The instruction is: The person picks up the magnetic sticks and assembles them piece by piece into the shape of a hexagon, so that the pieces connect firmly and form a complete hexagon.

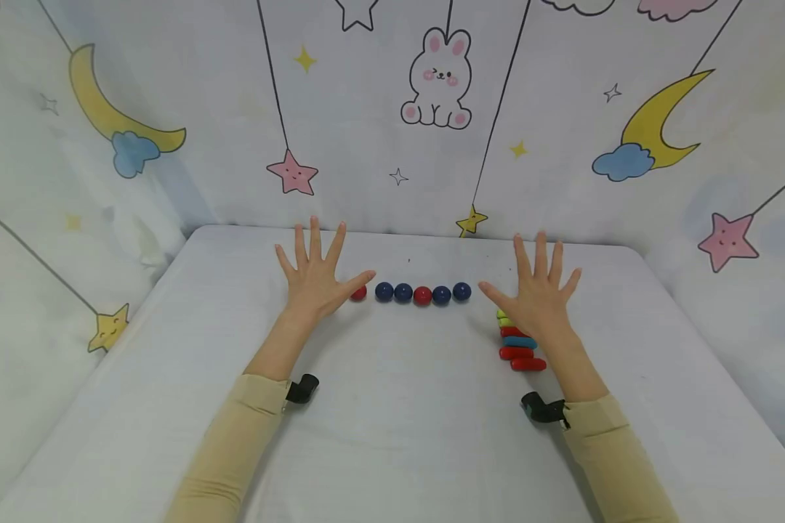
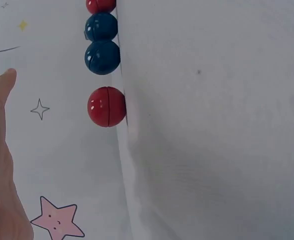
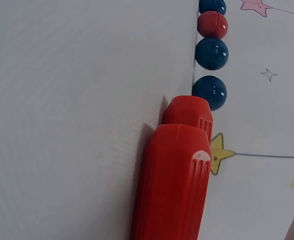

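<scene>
Both hands are spread above the white table, holding nothing. My left hand [image 1: 314, 283] has its thumb overlapping a red ball [image 1: 358, 293] in the head view; that red ball [image 2: 107, 107] shows whole in the left wrist view. Right of it runs a row of balls: dark blue balls [image 1: 394, 292] on either side of another red ball [image 1: 422, 296]. My right hand [image 1: 539, 294] has its thumb pointing toward the row's last blue ball [image 1: 461, 291]. Several coloured sticks, with a red stick [image 1: 528, 365] nearest me, lie under this hand and wrist, which partly hide them.
The white-covered table [image 1: 392, 436] ends at a back edge behind the balls. Beyond it hangs a white cloth backdrop [image 1: 366, 94] printed with moons, stars and a rabbit. A black wrist camera [image 1: 302, 388] sits on the left sleeve, another black camera [image 1: 541, 408] on the right.
</scene>
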`<state>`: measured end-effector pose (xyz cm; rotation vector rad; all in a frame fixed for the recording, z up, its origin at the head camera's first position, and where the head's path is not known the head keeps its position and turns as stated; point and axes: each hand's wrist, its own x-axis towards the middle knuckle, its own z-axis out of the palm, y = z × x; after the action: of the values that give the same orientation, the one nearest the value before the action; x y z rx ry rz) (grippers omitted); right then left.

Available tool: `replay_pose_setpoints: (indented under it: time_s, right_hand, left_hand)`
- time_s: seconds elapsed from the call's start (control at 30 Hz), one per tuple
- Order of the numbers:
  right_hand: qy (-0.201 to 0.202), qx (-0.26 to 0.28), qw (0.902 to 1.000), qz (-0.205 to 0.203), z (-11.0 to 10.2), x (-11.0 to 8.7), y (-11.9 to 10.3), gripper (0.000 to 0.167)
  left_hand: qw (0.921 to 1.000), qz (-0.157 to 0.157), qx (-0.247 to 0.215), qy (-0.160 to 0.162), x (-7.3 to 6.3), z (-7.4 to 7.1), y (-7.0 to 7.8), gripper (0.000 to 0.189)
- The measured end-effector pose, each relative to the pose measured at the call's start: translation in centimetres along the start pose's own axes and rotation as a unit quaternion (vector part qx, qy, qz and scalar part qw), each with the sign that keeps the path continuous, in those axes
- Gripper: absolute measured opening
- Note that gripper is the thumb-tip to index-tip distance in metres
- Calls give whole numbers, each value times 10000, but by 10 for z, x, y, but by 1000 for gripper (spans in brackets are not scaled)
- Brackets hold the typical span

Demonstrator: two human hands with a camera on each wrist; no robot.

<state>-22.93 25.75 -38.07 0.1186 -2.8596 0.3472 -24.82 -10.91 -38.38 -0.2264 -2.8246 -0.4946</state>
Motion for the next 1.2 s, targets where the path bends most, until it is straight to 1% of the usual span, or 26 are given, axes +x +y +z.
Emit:
replay_pose_setpoints:
  time_s: [0.1,0.33,0.43,0.53,0.6,0.63,0.7,0.77,0.83,0.93,1.0,1.03,1.1,1.2]
  right_hand:
    - [-43,177,9998,32,0,-1,2,100]
    - [-83,680,9976,38,-1,-4,4,97]
    - [-51,953,9954,-10,0,-4,6,94]
    - [-29,1333,9910,-76,2,-5,10,90]
    - [-49,1657,9861,-123,2,-5,13,87]
    - [-60,1830,9830,-141,2,-6,14,85]
    - [-78,2162,9762,-159,2,-6,17,78]
    - [-112,2465,9690,-142,1,-7,19,71]
    - [-182,2741,9615,-29,0,-8,21,63]
    - [-356,3096,9498,257,-2,-11,23,55]
    - [-473,3210,9449,439,-3,-13,26,52]
    - [-526,3239,9433,503,-3,-15,27,51]
    - [-613,3234,9427,548,-3,-17,30,49]
    - [-743,3217,9420,600,-2,-19,35,49]
  left_hand:
    - [9999,64,-99,12,0,0,0,95]
    - [9983,415,-380,179,0,1,-2,87]
    - [9951,577,-749,303,0,2,-2,82]
    - [9879,669,-1345,374,-1,4,-3,74]
    - [9789,689,-1886,393,-1,5,-2,69]
    - [9730,680,-2170,391,-1,6,-2,66]
    - [9588,688,-2726,404,-1,7,-1,62]
    - [9427,717,-3233,413,-1,8,2,57]
    - [9251,659,-3724,337,-1,9,5,53]
    - [8981,422,-4376,82,0,10,10,45]
    - [8804,250,-4733,-116,0,12,14,40]
    - [8732,197,-4864,-209,1,12,16,39]
    - [8658,162,-4988,-364,2,14,20,36]
    - [8599,247,-5079,-457,3,19,26,32]
